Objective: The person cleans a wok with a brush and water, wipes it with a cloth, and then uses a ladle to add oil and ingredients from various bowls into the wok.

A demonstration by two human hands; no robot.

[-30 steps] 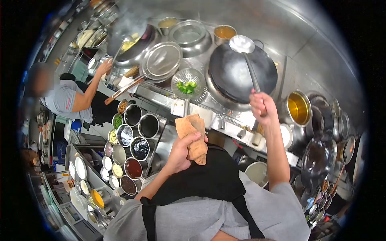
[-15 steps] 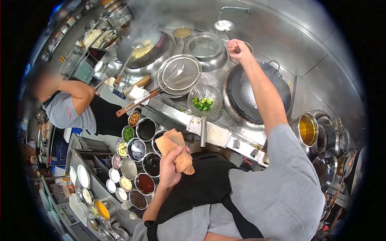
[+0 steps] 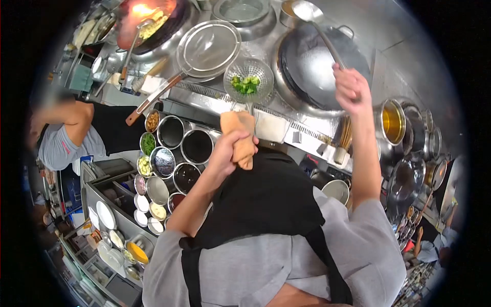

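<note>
My left hand point(image 3: 225, 151) is closed around a folded tan cloth point(image 3: 239, 125) in front of my black apron. My right hand point(image 3: 353, 91) grips the handle of a ladle point(image 3: 307, 11), whose round metal bowl is over a metal pot point(image 3: 289, 18) at the back. Below the ladle sits a large dark wok point(image 3: 307, 66) on the stove, with no food visible in it. To its left, a perforated strainer point(image 3: 232, 91) holds green vegetable pieces point(image 3: 245, 84); the cloth overlaps the view of its handle.
A wide mesh skimmer point(image 3: 210, 48) lies left of the strainer. At the far left, flames rise from another wok point(image 3: 171, 36) with food. Another person point(image 3: 64, 143) stands on the left. Sauce pots point(image 3: 197, 146) and a pot of yellow oil point(image 3: 393, 123) flank me.
My right hand has drawn back toward me and to the right with the ladle. My left hand has shifted right with the cloth. The view has moved, and flames now show in the left wok.
</note>
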